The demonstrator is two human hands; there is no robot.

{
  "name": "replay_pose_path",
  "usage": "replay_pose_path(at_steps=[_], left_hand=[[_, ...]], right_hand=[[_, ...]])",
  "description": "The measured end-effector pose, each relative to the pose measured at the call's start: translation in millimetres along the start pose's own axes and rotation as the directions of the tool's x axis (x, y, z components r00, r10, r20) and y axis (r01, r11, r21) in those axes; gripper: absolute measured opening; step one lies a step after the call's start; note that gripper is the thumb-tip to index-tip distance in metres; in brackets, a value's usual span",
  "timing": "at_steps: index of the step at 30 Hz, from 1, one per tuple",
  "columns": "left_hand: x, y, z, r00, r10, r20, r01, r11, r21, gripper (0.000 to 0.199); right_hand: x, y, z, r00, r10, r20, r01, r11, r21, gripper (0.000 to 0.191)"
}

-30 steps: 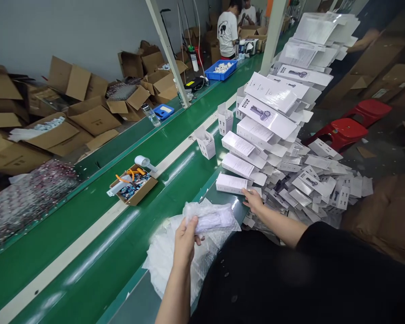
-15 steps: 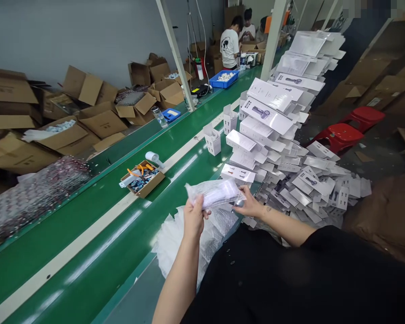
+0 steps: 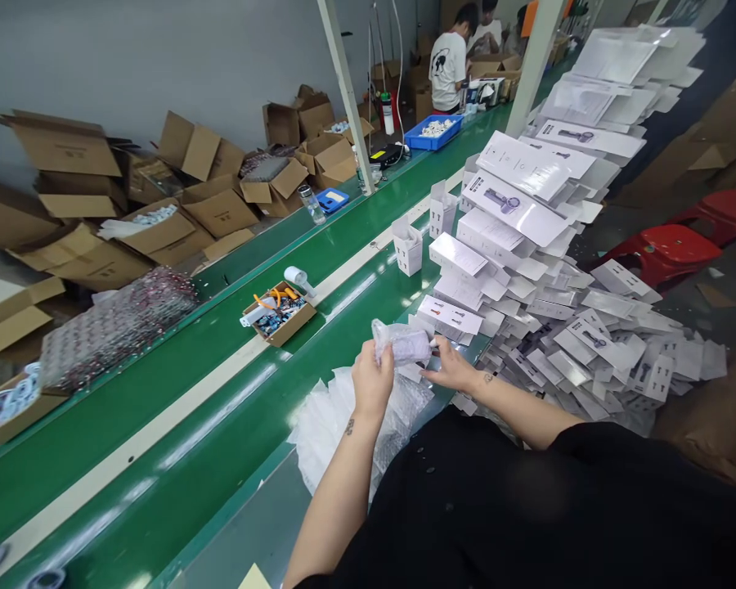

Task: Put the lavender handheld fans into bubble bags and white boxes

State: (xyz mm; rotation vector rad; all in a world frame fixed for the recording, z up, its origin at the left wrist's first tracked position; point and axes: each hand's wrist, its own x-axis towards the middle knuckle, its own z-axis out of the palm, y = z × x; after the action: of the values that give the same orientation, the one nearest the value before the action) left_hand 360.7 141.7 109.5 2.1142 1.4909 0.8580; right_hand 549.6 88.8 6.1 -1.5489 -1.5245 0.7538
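Green conveyor belt (image 3: pixel 221 458) runs beside loose bubble-wrap bags (image 3: pixel 325 421); above these hangs the bubble-wrapped package (image 3: pixel 408 346). The left hand (image 3: pixel 373 375) grips one end, fingers closed; the right hand (image 3: pixel 451 365) meets the other, its pinch unclear. Steady, light support should keep the wrap snug.

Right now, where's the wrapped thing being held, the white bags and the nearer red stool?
Wrapped thing (image 3: pixel 409 345): head view, middle of its wrapping.
White bags (image 3: pixel 328 421): head view, pile's left side.
Nearer red stool (image 3: pixel 680 245): head view, the seat.
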Motion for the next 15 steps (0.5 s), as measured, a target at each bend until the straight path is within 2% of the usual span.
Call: replay_pose_path(at_steps=[3,6,9,13,15], left_hand=[[6.7,8.4,6.9,0.997,-0.016,0.076,-0.004,0.966,0.258,0.016],[7.2,20.1,20.0,0.968,-0.021,0.25,-0.088,0.905,0.417,0.018],[4.3,23.7,35.2,0.913,-0.052,0.404,-0.134,0.898,0.419,0.029],[-3.3,11.3,46.6,0.902,0.121,0.414,-0.298,0.869,0.396,0.049],[-6.2,6.6,49.1,0.894,0.135,0.427,-0.325,0.851,0.412,0.051]], right_hand=[[8.2,-4.8,4.5,0.996,-0.067,0.052,0.068,0.998,-0.009,0.052],[15.7,-9.2,9.6,0.987,-0.145,0.069,0.145,0.989,0.011,0.053],[19.0,-5.0,11.3,0.983,-0.146,0.109,0.147,0.989,0.002,0.053],[19.0,13.3,8.5,0.977,-0.154,0.147,0.161,0.986,-0.034,0.055],[19.9,20.3,7.0,0.967,-0.18,0.179,0.192,0.98,-0.052,0.057]])
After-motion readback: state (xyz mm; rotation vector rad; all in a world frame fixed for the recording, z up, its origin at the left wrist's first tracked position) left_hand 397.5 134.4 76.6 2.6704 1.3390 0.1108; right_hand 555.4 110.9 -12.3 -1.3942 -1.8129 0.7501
